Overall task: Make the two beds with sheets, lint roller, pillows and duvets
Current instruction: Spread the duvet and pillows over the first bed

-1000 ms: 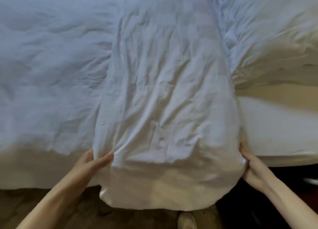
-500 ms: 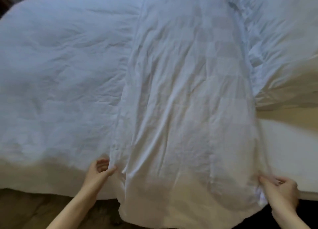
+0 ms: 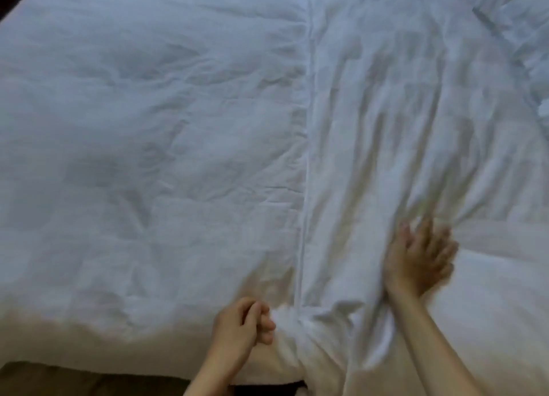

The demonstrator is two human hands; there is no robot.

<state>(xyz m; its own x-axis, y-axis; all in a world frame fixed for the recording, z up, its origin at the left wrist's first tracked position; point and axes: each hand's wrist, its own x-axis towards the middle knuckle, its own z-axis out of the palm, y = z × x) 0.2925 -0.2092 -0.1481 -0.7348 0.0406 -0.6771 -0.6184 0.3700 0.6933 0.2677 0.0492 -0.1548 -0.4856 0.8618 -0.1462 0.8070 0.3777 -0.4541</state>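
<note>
A white duvet [image 3: 133,143] covers the bed across the left and middle of the head view. Its turned-back band [image 3: 386,113] runs from the far edge down to the near edge, right of a long seam. My left hand [image 3: 242,325] grips a bunched corner of that band at the near edge of the bed, fingers curled. My right hand [image 3: 421,259] lies flat on the band with fingers spread, blurred by motion, with creases fanning out from it. A white pillow [image 3: 517,30] shows at the far right.
A bare white sheet [image 3: 499,291] shows right of my right hand. Brown floor [image 3: 59,379] runs along the bottom left below the bed's near edge. A dark gap lies under the bed edge between my forearms.
The fold has been laid flat on the bed. My right hand let go of the fold's right edge and moved up onto the fabric, pressing it flat. My left hand keeps hold of the near corner.
</note>
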